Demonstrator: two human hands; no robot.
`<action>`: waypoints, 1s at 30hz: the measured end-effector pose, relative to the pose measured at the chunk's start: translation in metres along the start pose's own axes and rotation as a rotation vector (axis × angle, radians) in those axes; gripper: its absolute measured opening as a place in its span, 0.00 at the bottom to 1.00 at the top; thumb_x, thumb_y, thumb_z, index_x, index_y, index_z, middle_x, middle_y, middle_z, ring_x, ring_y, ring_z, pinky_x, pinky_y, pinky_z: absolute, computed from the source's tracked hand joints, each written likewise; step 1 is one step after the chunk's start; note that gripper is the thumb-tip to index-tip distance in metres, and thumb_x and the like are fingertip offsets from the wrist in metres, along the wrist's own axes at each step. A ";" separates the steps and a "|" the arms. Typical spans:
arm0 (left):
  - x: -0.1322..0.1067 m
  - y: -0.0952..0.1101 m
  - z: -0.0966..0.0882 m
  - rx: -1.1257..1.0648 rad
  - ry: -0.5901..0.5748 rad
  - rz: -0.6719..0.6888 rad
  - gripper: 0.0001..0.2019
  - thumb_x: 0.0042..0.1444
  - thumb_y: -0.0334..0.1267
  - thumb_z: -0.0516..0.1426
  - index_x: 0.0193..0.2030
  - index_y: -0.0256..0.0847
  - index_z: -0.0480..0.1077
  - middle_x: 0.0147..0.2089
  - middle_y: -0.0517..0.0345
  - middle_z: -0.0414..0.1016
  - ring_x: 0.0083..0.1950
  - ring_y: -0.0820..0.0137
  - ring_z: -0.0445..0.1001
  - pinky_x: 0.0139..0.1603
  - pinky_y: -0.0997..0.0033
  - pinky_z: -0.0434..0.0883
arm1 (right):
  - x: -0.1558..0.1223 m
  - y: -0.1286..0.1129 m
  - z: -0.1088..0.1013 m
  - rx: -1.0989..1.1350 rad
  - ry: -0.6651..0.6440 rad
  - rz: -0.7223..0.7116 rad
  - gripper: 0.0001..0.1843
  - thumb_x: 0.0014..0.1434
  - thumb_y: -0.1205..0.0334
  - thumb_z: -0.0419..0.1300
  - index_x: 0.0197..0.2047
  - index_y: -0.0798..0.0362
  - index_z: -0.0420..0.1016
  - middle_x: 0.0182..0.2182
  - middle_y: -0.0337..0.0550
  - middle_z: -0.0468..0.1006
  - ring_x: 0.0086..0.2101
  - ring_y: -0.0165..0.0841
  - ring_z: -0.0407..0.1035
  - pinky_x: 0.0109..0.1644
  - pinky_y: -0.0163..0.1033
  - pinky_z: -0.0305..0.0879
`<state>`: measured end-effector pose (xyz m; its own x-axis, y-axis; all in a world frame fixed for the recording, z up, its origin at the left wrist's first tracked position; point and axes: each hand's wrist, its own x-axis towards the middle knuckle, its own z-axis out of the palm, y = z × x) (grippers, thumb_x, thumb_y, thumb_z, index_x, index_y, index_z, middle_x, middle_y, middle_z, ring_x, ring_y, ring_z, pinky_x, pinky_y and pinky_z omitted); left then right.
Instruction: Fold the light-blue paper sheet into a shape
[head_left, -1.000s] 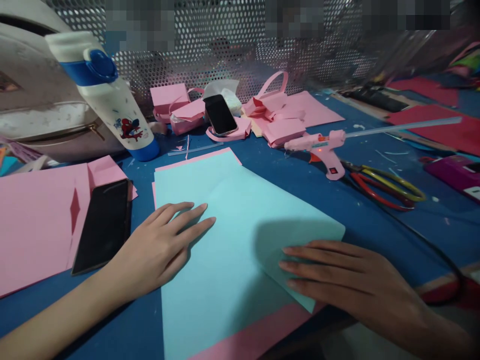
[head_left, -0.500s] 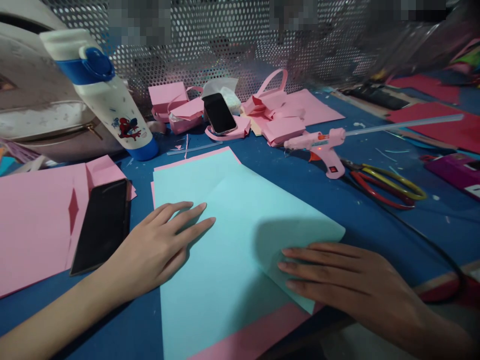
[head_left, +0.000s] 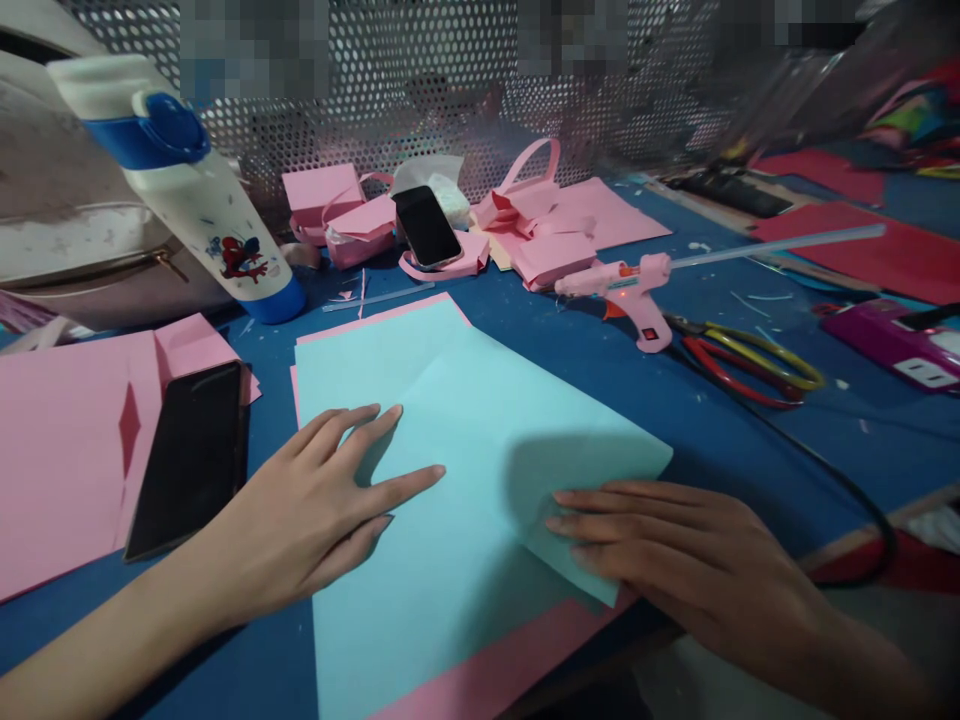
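A light blue paper sheet [head_left: 450, 440] lies on the blue table [head_left: 600, 380], folded over diagonally, with a pink sheet [head_left: 517, 660] under it. My left hand [head_left: 315, 510] rests flat on the blue sheet's left side, fingers spread. Flat on the folded flap's lower right corner lies my right hand [head_left: 675, 560], fingers stretched out and pressing the paper down. Neither hand grips anything.
A black phone [head_left: 187, 455] lies on pink paper [head_left: 60, 450] at the left. A white and blue bottle [head_left: 187, 200], a second phone [head_left: 427, 228], pink paper scraps [head_left: 547, 225], a pink glue gun [head_left: 637, 295] with its cable and scissors [head_left: 750, 360] lie beyond.
My left hand slid slightly right and forward on the blue sheet, its fingers spreading wider. My right hand stays pressed on the flap. The camera view drifted a little.
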<state>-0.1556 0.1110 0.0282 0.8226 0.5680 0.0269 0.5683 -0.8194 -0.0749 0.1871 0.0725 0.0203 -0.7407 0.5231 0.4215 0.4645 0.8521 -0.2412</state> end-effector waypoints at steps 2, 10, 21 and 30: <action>0.001 0.002 -0.002 0.025 -0.005 -0.001 0.30 0.65 0.39 0.51 0.72 0.63 0.48 0.69 0.44 0.54 0.65 0.45 0.60 0.55 0.41 0.69 | 0.003 -0.004 -0.001 0.021 0.020 0.029 0.10 0.67 0.71 0.52 0.43 0.53 0.74 0.43 0.39 0.83 0.49 0.30 0.76 0.52 0.33 0.74; 0.005 0.010 -0.010 0.134 -0.071 0.004 0.33 0.64 0.43 0.55 0.72 0.64 0.44 0.69 0.41 0.56 0.65 0.44 0.63 0.55 0.43 0.70 | 0.005 -0.011 0.003 0.037 0.098 0.110 0.11 0.63 0.74 0.53 0.44 0.54 0.74 0.41 0.44 0.84 0.45 0.31 0.78 0.48 0.33 0.75; 0.004 0.013 -0.010 0.129 -0.066 -0.004 0.41 0.60 0.39 0.60 0.72 0.66 0.41 0.71 0.42 0.53 0.65 0.42 0.63 0.55 0.43 0.69 | 0.004 -0.015 0.002 0.031 0.099 0.124 0.12 0.62 0.75 0.52 0.43 0.54 0.74 0.43 0.44 0.83 0.45 0.32 0.78 0.48 0.34 0.76; 0.007 0.015 -0.012 0.154 -0.061 0.013 0.39 0.60 0.39 0.60 0.72 0.63 0.44 0.68 0.38 0.57 0.63 0.42 0.65 0.53 0.43 0.70 | -0.001 -0.018 0.002 -0.012 0.038 0.093 0.10 0.65 0.71 0.54 0.41 0.53 0.76 0.45 0.43 0.83 0.47 0.33 0.77 0.51 0.36 0.76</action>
<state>-0.1410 0.1022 0.0391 0.8243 0.5650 -0.0356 0.5439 -0.8079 -0.2269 0.1791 0.0565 0.0226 -0.6755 0.5986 0.4306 0.5361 0.7996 -0.2706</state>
